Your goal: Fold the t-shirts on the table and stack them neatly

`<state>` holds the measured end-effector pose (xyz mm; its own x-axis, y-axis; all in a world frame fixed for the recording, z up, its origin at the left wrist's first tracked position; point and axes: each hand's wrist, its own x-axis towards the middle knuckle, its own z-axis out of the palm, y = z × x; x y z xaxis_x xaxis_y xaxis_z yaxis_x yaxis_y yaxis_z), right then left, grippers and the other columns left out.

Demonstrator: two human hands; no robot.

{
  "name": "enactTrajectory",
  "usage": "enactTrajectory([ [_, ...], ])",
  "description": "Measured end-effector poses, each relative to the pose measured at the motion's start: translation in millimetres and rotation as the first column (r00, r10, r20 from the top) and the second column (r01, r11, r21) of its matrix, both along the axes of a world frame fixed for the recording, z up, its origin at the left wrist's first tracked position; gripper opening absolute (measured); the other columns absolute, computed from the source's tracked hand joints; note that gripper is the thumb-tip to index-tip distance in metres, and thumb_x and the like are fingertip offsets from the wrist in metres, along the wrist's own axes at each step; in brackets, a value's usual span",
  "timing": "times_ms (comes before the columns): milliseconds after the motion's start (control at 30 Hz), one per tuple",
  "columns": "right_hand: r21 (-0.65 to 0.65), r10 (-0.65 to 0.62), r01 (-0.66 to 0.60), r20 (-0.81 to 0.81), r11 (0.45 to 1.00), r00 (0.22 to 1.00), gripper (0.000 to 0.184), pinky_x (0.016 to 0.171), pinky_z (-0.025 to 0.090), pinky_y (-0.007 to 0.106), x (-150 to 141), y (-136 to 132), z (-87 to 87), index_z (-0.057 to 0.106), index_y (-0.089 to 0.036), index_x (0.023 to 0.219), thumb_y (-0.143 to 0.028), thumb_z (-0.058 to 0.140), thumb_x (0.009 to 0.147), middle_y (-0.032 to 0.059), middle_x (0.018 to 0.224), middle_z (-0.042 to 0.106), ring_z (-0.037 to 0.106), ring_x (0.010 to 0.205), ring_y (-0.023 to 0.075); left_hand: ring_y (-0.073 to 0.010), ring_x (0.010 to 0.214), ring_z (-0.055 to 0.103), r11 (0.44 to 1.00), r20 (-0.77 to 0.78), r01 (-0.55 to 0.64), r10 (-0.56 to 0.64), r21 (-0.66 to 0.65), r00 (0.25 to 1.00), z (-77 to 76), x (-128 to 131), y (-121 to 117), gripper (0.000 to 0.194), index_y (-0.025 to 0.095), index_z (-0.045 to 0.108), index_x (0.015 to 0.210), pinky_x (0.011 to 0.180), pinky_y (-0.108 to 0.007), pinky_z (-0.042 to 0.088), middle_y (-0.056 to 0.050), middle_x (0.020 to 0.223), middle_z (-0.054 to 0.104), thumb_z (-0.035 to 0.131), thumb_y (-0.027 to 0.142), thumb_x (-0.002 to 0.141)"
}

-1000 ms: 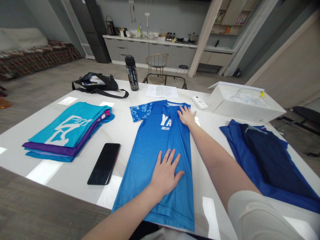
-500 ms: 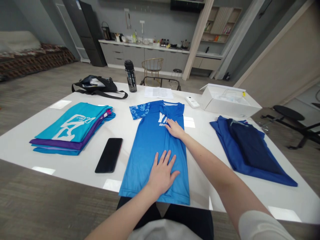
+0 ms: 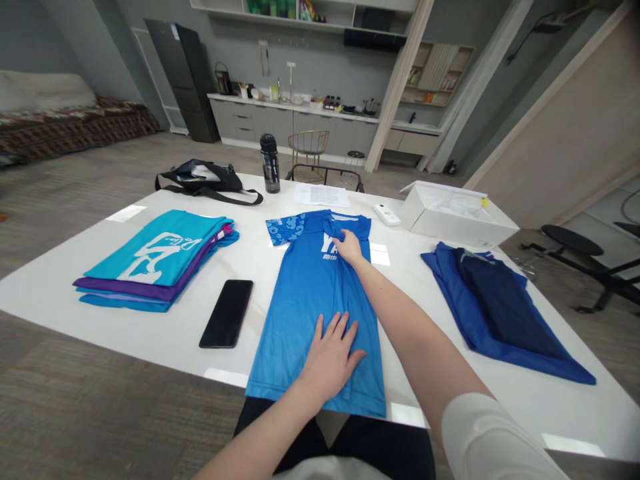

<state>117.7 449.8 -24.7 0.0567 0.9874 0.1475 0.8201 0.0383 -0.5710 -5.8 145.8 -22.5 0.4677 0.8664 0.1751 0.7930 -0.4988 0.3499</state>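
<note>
A bright blue sports shirt (image 3: 310,293) lies lengthwise on the white table (image 3: 60,267), partly folded, with one patterned sleeve out to the left. My left hand (image 3: 333,357) rests flat on its lower part, fingers spread. My right hand (image 3: 349,248) reaches to the chest near the white lettering, fingers flat on the cloth. Neither hand holds anything.
A stack of folded teal and purple shirts (image 3: 160,263) lies at the left, a black phone (image 3: 227,322) beside it. Dark blue garments (image 3: 495,300) lie at the right. At the back stand a white box (image 3: 457,213), a remote (image 3: 387,214), papers (image 3: 321,195), a bottle (image 3: 271,162) and a black bag (image 3: 207,179).
My right hand slid from the shirt's right shoulder inward to the chest lettering. My left hand stayed pressed on the lower part. The view has pulled back and lifted.
</note>
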Motion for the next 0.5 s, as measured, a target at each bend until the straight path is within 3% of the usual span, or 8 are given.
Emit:
enactTrajectory([
  [100,-0.089,-0.048,0.049,0.017,0.995,0.999,0.054,0.106,0.046,0.042,-10,18,1.2,0.059,-0.016,0.140,-0.037,0.063,0.090,0.0159,0.137,0.063,0.059,0.127,0.0303,-0.0232,0.148,0.037,0.999,0.014,0.045,-0.045,0.004,0.999,6.2,-15,12,0.053,0.023,0.043,0.152,0.124,-0.052,0.027,-0.009,0.159,0.045,0.031,0.047,0.107],
  [200,-0.104,-0.041,0.046,0.050,0.994,0.998,0.041,0.108,0.042,0.054,-20,14,-4.0,0.068,-0.023,0.129,-0.037,0.062,0.091,0.0136,0.138,0.062,0.055,0.130,0.0342,-0.0221,0.149,0.037,0.998,-0.017,0.065,-0.064,0.023,0.998,5.7,-27,19,0.049,0.022,0.046,0.150,0.125,-0.051,0.025,-0.008,0.158,0.045,0.033,0.043,0.107],
  [300,-0.052,0.113,-0.107,0.122,0.993,0.986,0.033,0.114,0.030,0.062,-27,-5,-11.0,0.070,-0.031,0.123,-0.040,0.053,0.098,0.0078,0.146,0.057,0.046,0.137,0.0320,-0.0245,0.151,0.032,0.997,-0.046,0.062,-0.061,0.035,0.997,0.7,-32,17,0.054,0.022,0.044,0.152,0.125,-0.054,0.022,-0.009,0.162,0.040,0.034,0.049,0.106],
  [400,-0.042,0.293,-0.290,0.203,0.956,0.934,0.038,0.116,0.017,0.071,-27,-21,-15.1,0.062,-0.034,0.135,-0.042,0.043,0.103,0.0038,0.154,0.050,0.036,0.145,0.0305,-0.0263,0.153,0.028,0.998,-0.061,0.041,-0.038,0.045,0.997,-2.9,-32,10,0.058,0.025,0.039,0.155,0.125,-0.058,0.020,-0.008,0.165,0.034,0.037,0.054,0.104],
  [500,-0.039,0.302,-0.302,0.239,0.953,0.923,0.050,0.118,0.007,0.072,-25,-27,-15.4,0.047,-0.031,0.149,-0.050,0.035,0.105,0.0049,0.164,0.034,0.024,0.152,0.0302,-0.0280,0.154,0.025,0.998,-0.070,-0.044,0.047,0.048,0.996,-3.7,-35,2,0.060,0.030,0.035,0.157,0.124,-0.061,0.021,-0.006,0.167,0.029,0.038,0.055,0.103],
])
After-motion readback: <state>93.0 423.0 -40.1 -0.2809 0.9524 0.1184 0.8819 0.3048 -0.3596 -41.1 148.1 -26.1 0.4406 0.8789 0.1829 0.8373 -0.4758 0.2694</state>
